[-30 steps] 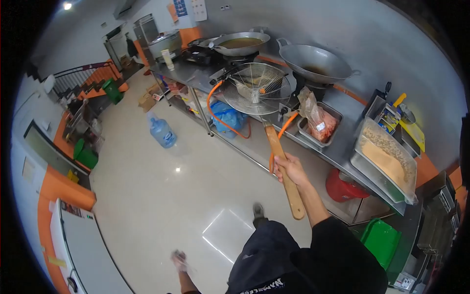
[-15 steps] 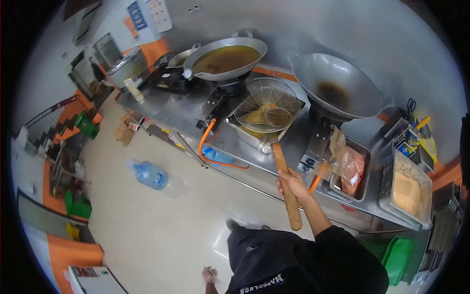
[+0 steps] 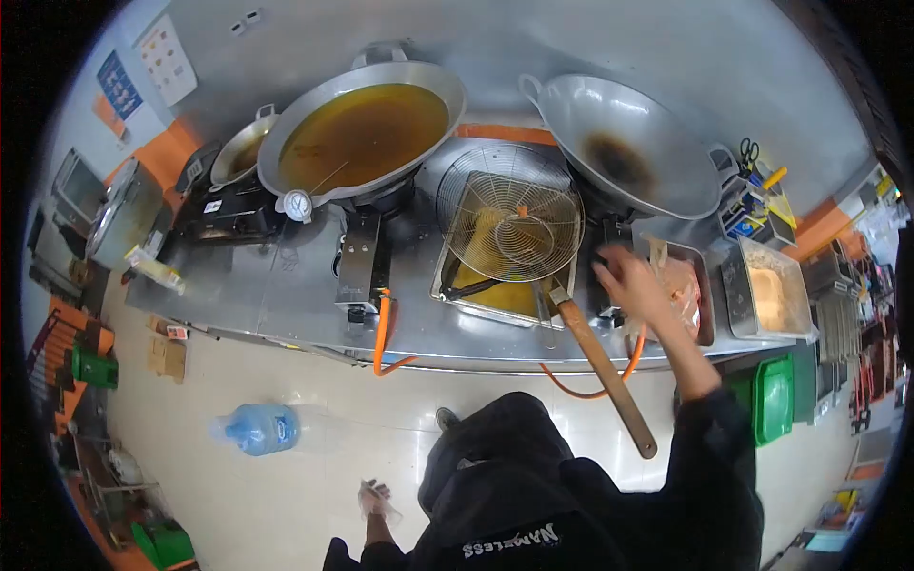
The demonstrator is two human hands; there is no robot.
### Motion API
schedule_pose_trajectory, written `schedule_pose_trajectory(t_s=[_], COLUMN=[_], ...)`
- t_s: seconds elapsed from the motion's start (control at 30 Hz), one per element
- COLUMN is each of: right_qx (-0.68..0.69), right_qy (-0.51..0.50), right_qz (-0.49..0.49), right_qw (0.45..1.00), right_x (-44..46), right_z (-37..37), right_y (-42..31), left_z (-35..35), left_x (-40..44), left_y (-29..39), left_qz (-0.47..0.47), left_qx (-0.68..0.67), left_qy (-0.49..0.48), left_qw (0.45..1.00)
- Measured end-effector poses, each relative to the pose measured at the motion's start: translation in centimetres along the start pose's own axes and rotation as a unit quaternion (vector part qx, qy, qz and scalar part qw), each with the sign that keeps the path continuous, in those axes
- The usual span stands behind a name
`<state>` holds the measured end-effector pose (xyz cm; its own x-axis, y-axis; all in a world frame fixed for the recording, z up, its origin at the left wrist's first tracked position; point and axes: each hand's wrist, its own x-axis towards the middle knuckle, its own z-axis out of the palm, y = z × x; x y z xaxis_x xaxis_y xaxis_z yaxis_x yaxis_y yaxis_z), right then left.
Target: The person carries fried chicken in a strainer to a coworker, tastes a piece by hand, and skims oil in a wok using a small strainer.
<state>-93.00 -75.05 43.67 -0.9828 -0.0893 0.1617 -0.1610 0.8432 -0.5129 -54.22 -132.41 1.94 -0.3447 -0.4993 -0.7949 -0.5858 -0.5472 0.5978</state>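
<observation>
My right hand [image 3: 630,285] is bare, fingers apart and holding nothing. It is over the counter between a wire skimmer [image 3: 514,224] and a metal tray of raw meat [image 3: 682,290] in a plastic bag. The skimmer lies across a square metal container [image 3: 509,316] with yellowish liquid; its wooden handle [image 3: 609,381] juts past the counter's front edge, untouched. Low on my left side, away from the counter, hangs my left hand [image 3: 376,499] in a clear plastic glove. Its fingers look loosely apart, with nothing visible in them.
A large wok of oil [image 3: 371,133] with a dial thermometer [image 3: 298,206] sits left; another wok [image 3: 628,143] stands right on a burner. Orange hoses [image 3: 383,333] hang at the counter's front. A tray of breading [image 3: 766,295] is far right. A water jug [image 3: 262,429] lies on the floor.
My right hand has let go of the skimmer's wooden handle and moved up and right. The skimmer stays on the container. The view has swung to face the counter squarely.
</observation>
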Motion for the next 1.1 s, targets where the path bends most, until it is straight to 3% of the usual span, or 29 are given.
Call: schedule_pose_trajectory(t_s=[0.03,0.1,0.17,0.2,0.27,0.33,0.43,0.53,0.77,0.87,0.9,0.93,0.97,1.07,1.1], right_qx=[-0.029,-0.085,-0.168,-0.177,-0.183,-0.180,-0.184,-0.183,-0.170,0.153,0.347,0.524,0.677,0.791,0.809], right_qy=[-0.009,-0.074,-0.141,-0.126,-0.095,-0.114,-0.115,-0.095,-0.099,-0.068,-0.128,-0.180,-0.222,-0.235,-0.247], right_qz=[-0.054,-0.073,0.036,0.067,0.133,0.137,0.138,0.122,0.037,-0.017,0.044,0.103,0.157,0.096,0.078], right_qw=[0.998,0.991,0.975,0.974,0.969,0.968,0.966,0.971,0.980,0.986,0.928,0.826,0.684,0.557,0.527], right_x=[3.4,9.7,15.4,16.5,17.7,19.1,19.7,19.4,19.0,19.8,19.7,18.6,17.3,13.4,12.4], right_z=[1.5,5.2,10.1,10.9,12.7,14.8,16.4,16.7,15.9,17.0,16.8,14.5,12.3,8.4,7.5], right_y=[0.0,1.3,3.0,2.5,1.6,3.1,4.8,4.7,4.1,5.7,6.4,4.2,1.9,-2.9,-3.7], left_z=[1.0,2.3,3.1,3.4,0.8,-1.0,-3.9,-3.5,-2.6,-2.0,-1.9,-1.3,-0.7,2.6,1.8], left_x=[1.0,1.0,0.3,0.6,1.7,-1.5,-3.2,-5.4,-3.9,-1.7,-1.3,-1.5,-2.0,-5.3,-2.5], left_y=[2.4,4.7,5.6,4.5,1.2,-1.6,-8.5,-9.6,-8.7,-7.3,-6.8,-5.5,-3.9,1.3,-0.1], left_qz=[-0.002,0.008,0.030,0.024,0.017,0.056,-0.085,-0.141,-0.143,-0.138,-0.110,-0.083,-0.055,-0.050,-0.078], left_qx=[0.018,0.026,0.003,-0.024,-0.071,0.000,-0.065,-0.070,-0.099,-0.167,-0.137,-0.107,-0.074,0.089,0.052], left_qy=[0.010,0.002,-0.028,-0.037,-0.048,-0.084,0.022,0.031,-0.001,-0.031,-0.028,-0.023,-0.021,0.016,-0.008], left_qw=[1.000,1.000,0.999,0.999,0.996,0.995,0.994,0.987,0.985,0.976,0.984,0.991,0.995,0.995,0.996])
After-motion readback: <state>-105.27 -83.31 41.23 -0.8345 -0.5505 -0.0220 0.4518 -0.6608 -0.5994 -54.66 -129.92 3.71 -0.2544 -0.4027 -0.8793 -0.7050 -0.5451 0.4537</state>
